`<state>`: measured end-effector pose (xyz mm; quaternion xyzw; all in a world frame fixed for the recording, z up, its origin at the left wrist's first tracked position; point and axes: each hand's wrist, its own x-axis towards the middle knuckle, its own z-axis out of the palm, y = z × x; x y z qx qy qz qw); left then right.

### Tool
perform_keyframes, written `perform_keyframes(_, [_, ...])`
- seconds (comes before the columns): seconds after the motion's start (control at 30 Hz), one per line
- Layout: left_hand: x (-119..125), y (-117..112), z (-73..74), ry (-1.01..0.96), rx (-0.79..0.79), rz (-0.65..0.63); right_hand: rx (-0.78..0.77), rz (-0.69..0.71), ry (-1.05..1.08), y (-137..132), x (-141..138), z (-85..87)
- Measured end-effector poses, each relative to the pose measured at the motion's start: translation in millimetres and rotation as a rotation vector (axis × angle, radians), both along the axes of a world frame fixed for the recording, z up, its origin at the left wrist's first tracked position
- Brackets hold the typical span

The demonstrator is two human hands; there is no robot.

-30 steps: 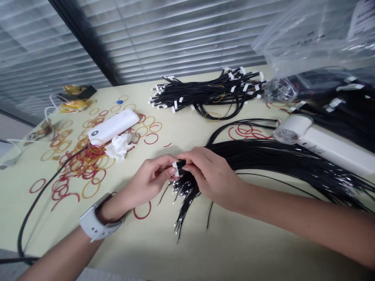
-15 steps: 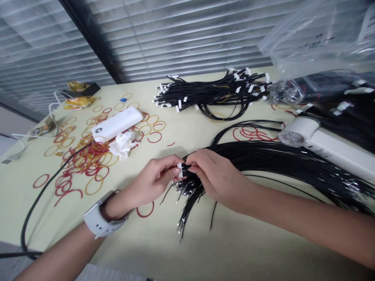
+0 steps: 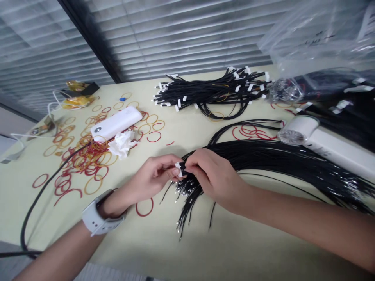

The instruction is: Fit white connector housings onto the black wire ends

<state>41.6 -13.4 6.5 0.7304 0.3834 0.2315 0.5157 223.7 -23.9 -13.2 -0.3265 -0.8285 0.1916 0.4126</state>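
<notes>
While pinching a small white tag (image 3: 178, 169) at the end of a thick bundle of black wires (image 3: 263, 154), keeping the left hand (image 3: 149, 177) and the right hand (image 3: 215, 175) clenched on it from either side, with loose silver-tipped wire ends (image 3: 187, 203) fanning out just below. Seeing, at the upper right, a clear plastic bag (image 3: 310, 35) slumping over more black wires with white tags (image 3: 331, 88) and a glinting clump of wire ends (image 3: 284, 90). Spreading out beyond the hands, a pale yellow-green table (image 3: 187, 249) carrying a tied bunch of white-tagged black wires (image 3: 211, 91), a white handheld fan (image 3: 322, 146) lying on its side, and a white power bank (image 3: 115, 124) beside a crumpled tissue (image 3: 121, 143). Scattering across the left side, red and tan rubber bands (image 3: 93, 156), crossed by a long black cable (image 3: 38, 210). Wearing a white smartwatch (image 3: 96, 214) on the left wrist. Rising behind the table, slatted window blinds (image 3: 175, 35) filling the background. Making out dark print on the bag, though finding it too small and creased for reading; spotting a small dark round mark on the power bank, with no legible lettering.
</notes>
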Motion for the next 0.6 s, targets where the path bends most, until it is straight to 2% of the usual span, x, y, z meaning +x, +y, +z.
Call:
perform_keyframes(0.2, [-0.3, -3.1, -1.4, -0.055, -0.014, 0.010, -0.003, 0.048, 0.064, 0.1, 0.2, 2.0])
perform_keyframes(0.4, [0.2, -3.0, -2.1, -0.052, -0.006, 0.004, -0.007, -0.037, -0.015, -0.6, 1.9, -1.2])
perform_keyframes(0.6, [3.1, -2.8, -2.1, -0.045, 0.000, 0.011, 0.021, -0.057, -0.010, -1.8, 0.1, -1.6])
